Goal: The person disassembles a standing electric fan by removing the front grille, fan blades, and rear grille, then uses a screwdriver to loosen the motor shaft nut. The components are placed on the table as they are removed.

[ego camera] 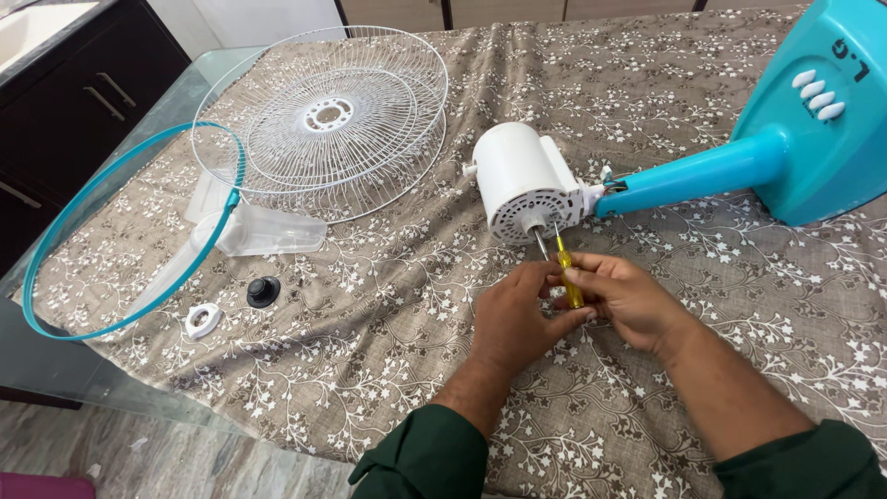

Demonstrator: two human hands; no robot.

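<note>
Yellow screwdriver point(567, 274) pinched in right hand point(621, 298) grip; left hand point(514, 319) pressed together beside white motor housing point(525, 182)

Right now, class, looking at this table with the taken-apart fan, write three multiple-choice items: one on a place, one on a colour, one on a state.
1. Where does the round black plastic knob lie?
A. on the patterned cloth, beside the small white plastic nut
B. inside the white wire fan guards
C. on the turquoise fan base

2. What colour is the handle of the slim screwdriver?
A. red
B. yellow
C. black

3. How is the white fan motor housing placed?
A. standing upright
B. lying on its side, bare shaft toward the person
C. covered by the guards

Answers:
1 A, the knob sits on the cloth near the nut.
2 B, the yellow handle shows between the left hand and right hand.
3 B, the fan lies flat.
</note>
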